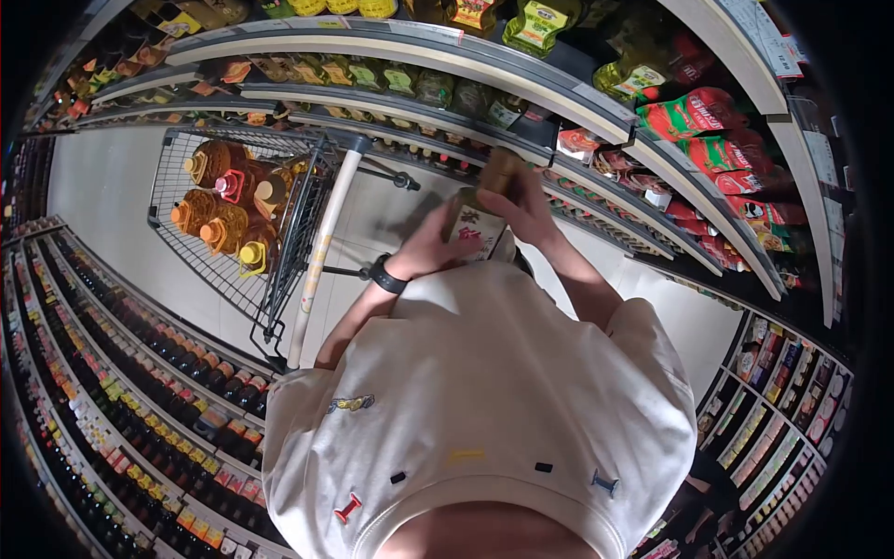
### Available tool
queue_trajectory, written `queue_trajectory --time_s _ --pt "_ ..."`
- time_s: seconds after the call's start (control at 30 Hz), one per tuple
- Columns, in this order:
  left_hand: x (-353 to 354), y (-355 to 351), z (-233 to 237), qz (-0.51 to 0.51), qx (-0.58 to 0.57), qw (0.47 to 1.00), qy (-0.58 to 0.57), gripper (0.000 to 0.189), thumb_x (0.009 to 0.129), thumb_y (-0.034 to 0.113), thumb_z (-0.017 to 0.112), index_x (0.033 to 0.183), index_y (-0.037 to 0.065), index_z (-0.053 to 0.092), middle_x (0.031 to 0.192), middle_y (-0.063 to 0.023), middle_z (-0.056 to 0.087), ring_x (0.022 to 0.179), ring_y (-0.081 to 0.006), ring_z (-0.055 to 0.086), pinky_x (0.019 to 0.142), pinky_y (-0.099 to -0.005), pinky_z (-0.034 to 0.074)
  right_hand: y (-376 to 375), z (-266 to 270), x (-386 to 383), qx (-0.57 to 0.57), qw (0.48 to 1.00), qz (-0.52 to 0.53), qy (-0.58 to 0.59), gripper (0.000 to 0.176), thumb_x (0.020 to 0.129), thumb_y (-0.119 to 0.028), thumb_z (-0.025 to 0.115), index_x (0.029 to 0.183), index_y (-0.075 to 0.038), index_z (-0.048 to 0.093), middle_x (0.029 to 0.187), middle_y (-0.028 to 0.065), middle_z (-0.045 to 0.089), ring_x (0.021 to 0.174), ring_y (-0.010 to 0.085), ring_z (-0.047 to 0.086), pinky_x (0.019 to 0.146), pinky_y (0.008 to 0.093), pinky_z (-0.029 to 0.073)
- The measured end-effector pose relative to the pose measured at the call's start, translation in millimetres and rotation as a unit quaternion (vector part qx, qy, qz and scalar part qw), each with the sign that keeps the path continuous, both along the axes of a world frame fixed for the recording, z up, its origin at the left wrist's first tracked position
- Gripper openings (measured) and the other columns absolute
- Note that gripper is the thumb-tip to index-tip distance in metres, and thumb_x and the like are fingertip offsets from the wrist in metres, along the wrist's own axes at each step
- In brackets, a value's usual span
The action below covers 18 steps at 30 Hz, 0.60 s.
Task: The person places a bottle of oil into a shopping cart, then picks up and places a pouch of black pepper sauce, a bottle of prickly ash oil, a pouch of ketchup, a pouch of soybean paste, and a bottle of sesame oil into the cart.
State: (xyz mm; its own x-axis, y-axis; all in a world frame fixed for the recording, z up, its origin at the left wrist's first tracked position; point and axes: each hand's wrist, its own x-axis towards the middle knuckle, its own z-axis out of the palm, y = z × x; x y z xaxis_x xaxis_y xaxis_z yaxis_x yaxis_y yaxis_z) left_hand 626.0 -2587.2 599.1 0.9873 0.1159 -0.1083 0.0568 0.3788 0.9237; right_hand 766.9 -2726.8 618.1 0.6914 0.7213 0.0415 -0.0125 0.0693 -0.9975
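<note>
In front of my shirt, a bottle with a white label (pixel 475 238) bearing dark and pink characters is held between my hands. My left hand (pixel 433 244), with a black band on the wrist, closes round the bottle's left side. At the upper end of the bottle, my right hand (pixel 523 212) has its fingers round a brown piece (pixel 503 170). Blur and the fingers hide whether that piece is the bottle's cap or a separate item. Right behind them runs the shelf unit, with bottles of oil (pixel 400 76) on several tiers.
A shopping cart (pixel 166 177) stands to the left, holding several large oil jugs (pixel 223 233); its pale handle (pixel 321 242) is beside my left arm. Red and green packets (pixel 694 116) fill shelves at the right. Another stocked shelf (pixel 140 373) lines the lower left.
</note>
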Motion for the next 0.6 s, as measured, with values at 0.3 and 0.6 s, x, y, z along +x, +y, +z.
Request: queue_trajectory --time_s 0.3,0.6 --pt "-23 -23 12 0.19 -0.155 0.963 0.11 0.048 0.103 0.039 0.037 0.128 0.0 0.047 0.103 -0.0184 0.064 0.084 -0.0302 0.069 0.073 -0.0413 0.059 77 -4 0 -0.073 0.968 0.182 0.154 0.022 0.094 -0.027 0.064 0.092 -0.005 0.06 0.081 -0.0033 0.056 0.076 0.0056 0.05 0.066 0.0242 0.042" --pt "-39 18 52 0.358 -0.079 0.93 0.02 0.041 0.103 0.03 0.049 0.131 0.001 0.049 0.113 -0.0073 0.065 0.095 -0.0116 0.065 0.083 -0.0271 0.053 174 51 -2 -0.017 0.929 0.36 0.087 0.017 0.095 -0.024 0.062 0.095 -0.007 0.058 0.082 -0.0026 0.057 0.074 0.0046 0.054 0.066 0.0224 0.042"
